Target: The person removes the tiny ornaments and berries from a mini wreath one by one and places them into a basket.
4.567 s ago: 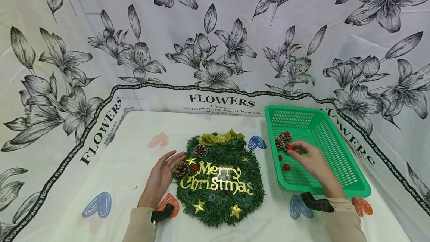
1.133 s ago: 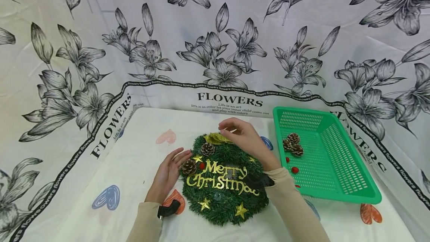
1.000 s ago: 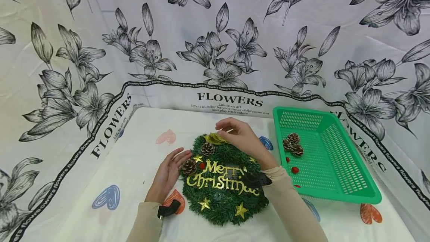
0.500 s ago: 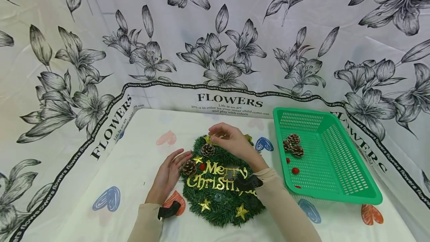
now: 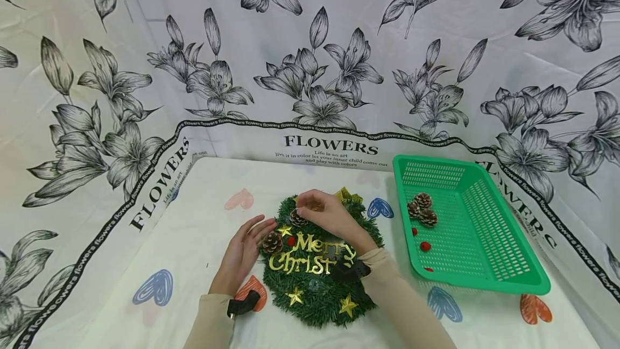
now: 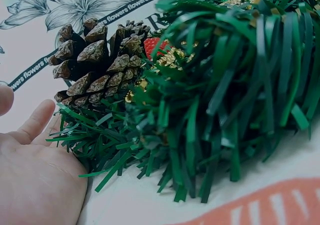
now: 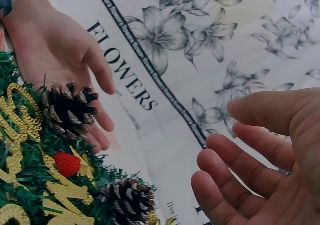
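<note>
A green tinsel Christmas wreath lies on the table with gold "Merry Christmas" lettering, gold stars, a gold bow and pine cones. My left hand rests at the wreath's left edge, fingers extended beside a pine cone. A red berry ornament sits near that cone. Over the wreath's upper part hovers my right hand, fingers loosely bent and partly covering a second pine cone. In the right wrist view its thumb and fingers are apart, with nothing visible between them.
A green plastic basket stands to the right, holding several pine cones and red berries. The white tablecloth has printed hearts. A flower-printed fabric hangs behind and at the sides.
My right hand has left the basket, where it pinched a red berry, and come over the wreath; lately it drifts left and nearer. The berry no longer shows in it. My left hand stays put.
</note>
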Motion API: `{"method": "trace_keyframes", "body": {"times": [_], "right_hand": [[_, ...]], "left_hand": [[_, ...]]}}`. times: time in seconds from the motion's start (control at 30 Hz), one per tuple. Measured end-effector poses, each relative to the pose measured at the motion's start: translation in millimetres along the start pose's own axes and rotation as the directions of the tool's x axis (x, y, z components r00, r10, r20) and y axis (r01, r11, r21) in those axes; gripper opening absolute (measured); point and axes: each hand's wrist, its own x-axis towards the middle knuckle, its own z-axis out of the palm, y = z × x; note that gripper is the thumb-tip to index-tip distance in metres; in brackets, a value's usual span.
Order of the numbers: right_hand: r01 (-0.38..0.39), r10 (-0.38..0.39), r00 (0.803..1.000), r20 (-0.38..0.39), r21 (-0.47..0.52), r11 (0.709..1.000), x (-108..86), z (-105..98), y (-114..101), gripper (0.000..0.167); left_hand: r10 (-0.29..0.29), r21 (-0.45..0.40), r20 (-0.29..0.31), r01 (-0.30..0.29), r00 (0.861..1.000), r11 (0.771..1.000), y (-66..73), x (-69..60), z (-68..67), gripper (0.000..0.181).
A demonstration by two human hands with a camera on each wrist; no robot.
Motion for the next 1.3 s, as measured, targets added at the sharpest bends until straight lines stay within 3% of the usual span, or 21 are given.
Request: {"method": "trace_keyframes", "body": {"times": [1.3], "right_hand": [[-0.145,0.157,0.984,0.081,-0.137,0.98,4.0,35.7,42.9,0.035]], "left_hand": [[-0.003,-0.042,0.015,0.003,1.0,0.999,0.0,9.3,-7.7,0.063]]}}
